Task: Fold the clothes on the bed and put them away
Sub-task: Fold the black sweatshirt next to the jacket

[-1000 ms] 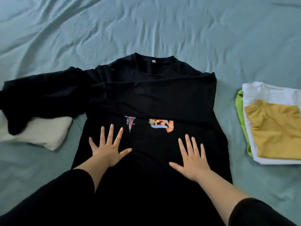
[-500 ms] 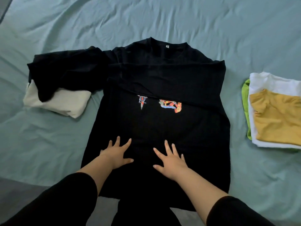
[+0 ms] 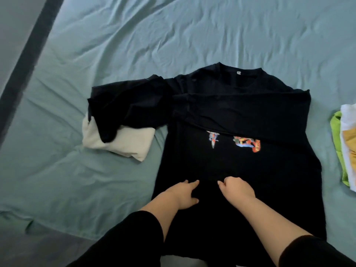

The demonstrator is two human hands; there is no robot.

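A black T-shirt (image 3: 240, 170) with a small coloured print lies flat on the bed, collar at the far end. Its right sleeve is folded across the chest. Its left sleeve (image 3: 123, 105) is draped over a folded white garment (image 3: 125, 143). Both of my hands are on the lower front of the shirt, close together. My left hand (image 3: 183, 193) has its fingers and thumb curled into the black fabric. My right hand (image 3: 237, 189) is knuckles up, its fingers bent under and pinching the cloth. The shirt's hem hangs over the bed's near edge.
The teal bedsheet (image 3: 173, 39) is wrinkled. At the right edge sits a stack of folded clothes (image 3: 344, 143) in green, white and yellow. The bed's left edge and a dark strip of floor (image 3: 25, 60) run along the upper left.
Both hands slid down the shirt toward me and came closer together. Their fingers went from spread flat to curled into the fabric. The view shifted right and back.
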